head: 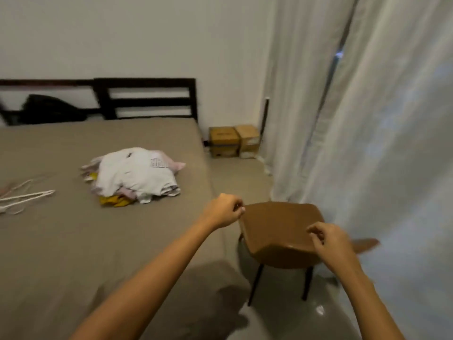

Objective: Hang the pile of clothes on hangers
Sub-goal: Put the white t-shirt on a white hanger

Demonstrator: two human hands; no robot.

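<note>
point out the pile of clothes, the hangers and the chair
pile of clothes (137, 175), head view, on the white top garment
hangers (46, 193), head view, near the right tip of the white one
chair (279, 224), head view, middle of its brown surface

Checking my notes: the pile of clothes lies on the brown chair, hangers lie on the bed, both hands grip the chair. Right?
No: the head view shows the pile of clothes on the bed, near the hangers, not on the chair, which the left hand and right hand grip.
</note>
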